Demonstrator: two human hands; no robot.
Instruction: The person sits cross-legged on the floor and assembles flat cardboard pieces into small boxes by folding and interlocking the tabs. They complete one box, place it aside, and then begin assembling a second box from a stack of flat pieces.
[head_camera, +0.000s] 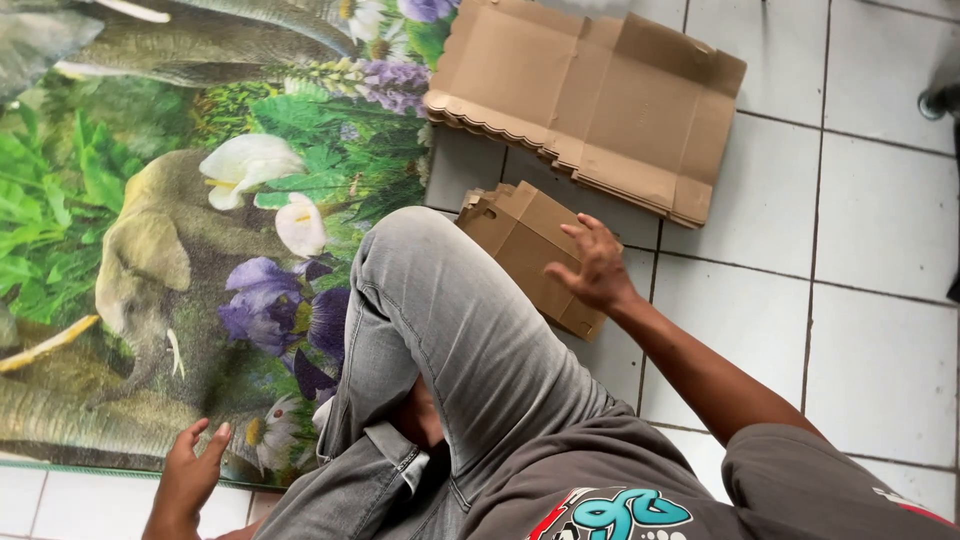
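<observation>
My left hand (190, 478) rests with fingers spread on the edge of the printed mat (130, 260). Past my bent knee (420, 270), my right hand (597, 268) hovers with fingers splayed, gripping nothing, over the small folded cardboard stack (520, 240). Farther off, flattened cardboard sheets (600, 95) lie on the tiled floor (880, 220).

**White tiled floor with a mat and cardboard**

The floor (880, 230) is of white square tiles with dark joints; a printed mat (130, 250), showing elephants, green leaves and white and purple flowers, lies flat on it; just right of the mat, at its upper corner, lies a large stack of flattened cardboard (590, 100); below that stack, still near the mat's right edge, lies a smaller stack of folded cardboard (525, 245).
</observation>
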